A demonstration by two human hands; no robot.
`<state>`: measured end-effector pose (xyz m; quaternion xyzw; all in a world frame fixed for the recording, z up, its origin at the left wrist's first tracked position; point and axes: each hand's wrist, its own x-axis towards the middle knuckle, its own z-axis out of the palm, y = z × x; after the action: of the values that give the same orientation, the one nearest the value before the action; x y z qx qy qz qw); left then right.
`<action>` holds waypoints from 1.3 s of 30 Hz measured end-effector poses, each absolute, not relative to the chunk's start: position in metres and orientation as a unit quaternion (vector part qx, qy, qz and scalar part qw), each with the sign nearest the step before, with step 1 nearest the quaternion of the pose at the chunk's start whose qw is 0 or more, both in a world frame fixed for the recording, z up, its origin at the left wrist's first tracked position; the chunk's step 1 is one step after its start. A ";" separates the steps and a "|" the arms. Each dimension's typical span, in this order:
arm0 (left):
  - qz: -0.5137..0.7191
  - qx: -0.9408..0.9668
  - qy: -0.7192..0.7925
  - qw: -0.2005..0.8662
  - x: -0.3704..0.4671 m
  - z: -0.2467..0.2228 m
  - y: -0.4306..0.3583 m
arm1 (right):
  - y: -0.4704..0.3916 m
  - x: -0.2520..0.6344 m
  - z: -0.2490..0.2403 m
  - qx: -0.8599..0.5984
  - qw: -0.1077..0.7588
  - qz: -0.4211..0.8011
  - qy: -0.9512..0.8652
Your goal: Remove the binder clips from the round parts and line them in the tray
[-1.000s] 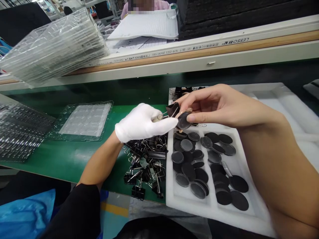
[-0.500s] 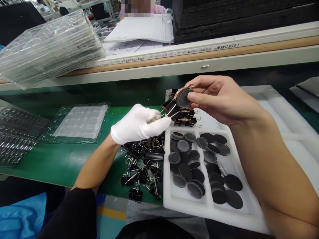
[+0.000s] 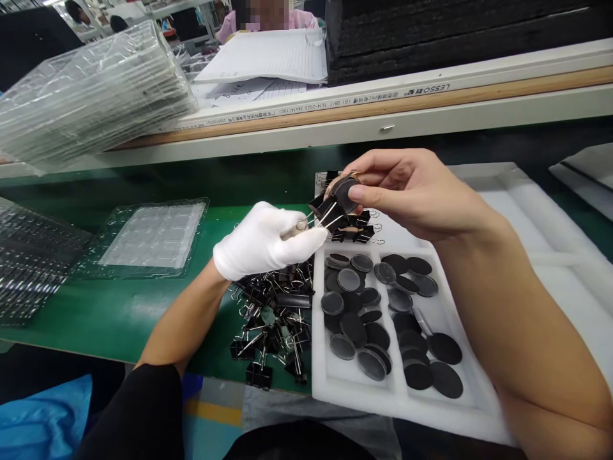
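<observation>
My left hand (image 3: 268,241), in a white glove, pinches the wire handles of a black binder clip (image 3: 331,216). The clip's jaws are at the lower left edge of a round black disc with a gold-coloured rim (image 3: 345,190); whether they bite on it I cannot tell. My bare right hand (image 3: 412,191) grips that disc between thumb and fingers, thumb on its face. Behind and below, more binder clips (image 3: 361,233) sit on gold-edged pieces. A heap of loose binder clips (image 3: 272,319) lies under my left hand.
A white foam tray (image 3: 354,391) holds black and clear-faced discs in two compartments. To the left are a clear plastic tray (image 3: 148,236) and stacked blister trays (image 3: 38,249). More clear trays (image 3: 96,96) lean on the ledge. A person in pink sits beyond papers (image 3: 263,54).
The disc has tilted and shifted slightly left toward the binder clip, my right hand moving with it. My left hand keeps its pinch on the handles. The whole view has shifted a little.
</observation>
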<state>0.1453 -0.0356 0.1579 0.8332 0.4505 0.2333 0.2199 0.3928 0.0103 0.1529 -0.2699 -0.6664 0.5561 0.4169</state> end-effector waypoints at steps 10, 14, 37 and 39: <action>-0.011 0.863 0.456 0.218 0.131 0.167 -0.036 | 0.015 0.389 0.156 -0.259 0.501 0.665 -0.489; -0.070 0.877 0.417 0.228 0.135 0.157 -0.041 | 0.014 0.384 0.155 -0.274 0.485 0.666 -0.496; 0.195 0.791 0.504 0.286 0.132 0.170 -0.035 | 0.006 0.387 0.161 -0.176 0.209 0.531 -0.802; 0.170 0.797 0.529 0.238 0.135 0.169 -0.035 | 0.008 0.389 0.160 -0.178 0.201 0.510 -0.817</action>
<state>0.1354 -0.0353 0.1688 0.7970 0.5287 0.1695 0.2377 0.3886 0.0083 0.1604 -0.1785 -0.8172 0.5100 0.2007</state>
